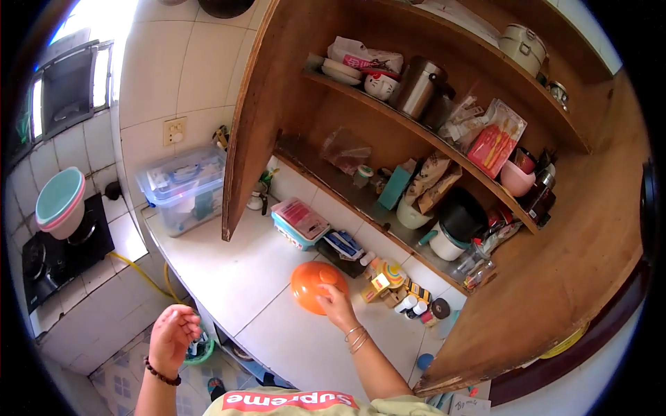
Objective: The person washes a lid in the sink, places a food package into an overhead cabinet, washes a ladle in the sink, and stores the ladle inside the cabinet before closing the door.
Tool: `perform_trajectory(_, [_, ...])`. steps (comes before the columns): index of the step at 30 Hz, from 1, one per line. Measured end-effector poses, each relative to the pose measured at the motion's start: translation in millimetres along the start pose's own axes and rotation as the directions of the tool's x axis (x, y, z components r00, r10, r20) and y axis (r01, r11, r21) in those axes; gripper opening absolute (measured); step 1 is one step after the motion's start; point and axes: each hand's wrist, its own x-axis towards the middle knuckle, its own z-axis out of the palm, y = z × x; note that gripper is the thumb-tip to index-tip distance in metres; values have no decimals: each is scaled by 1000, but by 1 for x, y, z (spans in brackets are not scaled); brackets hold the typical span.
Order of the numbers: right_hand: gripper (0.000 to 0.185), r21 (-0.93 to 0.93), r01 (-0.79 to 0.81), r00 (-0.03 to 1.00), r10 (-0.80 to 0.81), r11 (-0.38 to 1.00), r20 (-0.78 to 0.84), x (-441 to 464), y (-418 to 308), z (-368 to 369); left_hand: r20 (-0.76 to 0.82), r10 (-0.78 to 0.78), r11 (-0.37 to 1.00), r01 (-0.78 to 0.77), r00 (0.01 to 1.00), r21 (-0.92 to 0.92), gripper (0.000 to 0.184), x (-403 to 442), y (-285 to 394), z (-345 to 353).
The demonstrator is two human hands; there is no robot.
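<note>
An orange plastic bowl (309, 288), rounded and glossy, is on the white tiled counter (260, 315). My right hand (336, 305), with bangles at the wrist, grips the bowl at its right side, the thumb and fingers partly hidden by the hand itself. My left hand (173, 336), wearing a dark bead bracelet, is raised off the counter's front left edge. Its fingers are loosely bent and apart, with nothing visible in them. Behind the bowl are a blue-and-pink pack (300, 222) and a dark tray (340, 256) with blue-and-white packets on it.
An open wooden cupboard (416, 125) with crowded shelves hangs over the counter, its doors swung out on both sides. Small bottles (411, 305) and boxes line the wall at right. A clear storage box (184, 187) stands at left. Basins (61, 201) rest on the stove (87, 243).
</note>
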Motion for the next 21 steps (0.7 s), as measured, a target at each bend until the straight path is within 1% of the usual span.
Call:
perform_trajectory(1, [27, -1, 10, 1000, -10, 1000, -14, -2, -1, -1, -4, 4, 1000, -4, 1000, 5, 19, 0, -1, 3])
perform_trajectory(4, [26, -22, 18, 999, -18, 1000, -30, -11, 5, 1, 56, -79, 997, 79, 995, 9, 18, 0, -4, 14])
perform_trajectory(5, [26, -15, 22, 999, -22, 1000, -29, -15, 4, 1, 54, -75, 997, 74, 996, 15, 18, -1, -5, 14])
perform_trajectory(7, [25, -116, 72, 995, -80, 991, -66, -23, 0, 0, 67, -115, 993, 113, 991, 33, 17, -1, -8, 12])
perform_trajectory(9, [25, -107, 77, 994, -84, 991, -71, -29, 6, 2, 89, -120, 993, 120, 989, 9, 18, -4, -7, 14])
perform_trajectory(11, [25, -105, 74, 994, -82, 992, -76, -36, 11, 5, 93, -160, 987, 161, 983, -1, 17, -5, -7, 11])
perform_trajectory(14, [25, -176, 23, 996, -37, 984, -78, -46, 10, 2, 110, -175, 985, 175, 978, 14, 17, -2, -4, 2])
perform_trajectory(16, [27, -147, -140, 990, 138, 979, -24, -54, 2, -3, 115, -187, 982, 186, 976, 19, 16, 3, -1, -5])
perform_trajectory(17, [27, -153, -142, 990, 140, 978, -25, -57, 4, -3, 127, -197, 980, 196, 972, 16, 16, 6, 1, -9])
perform_trajectory(19, [28, -79, -183, 983, 180, 980, -43, -67, 12, 0, 123, -220, 975, 220, 968, 16, 16, 9, 9, -16])
perform_trajectory(21, [26, -102, -254, 967, 254, 962, -13, -72, 16, 6, 142, -220, 975, 217, 965, 37, 16, 11, 21, -23])
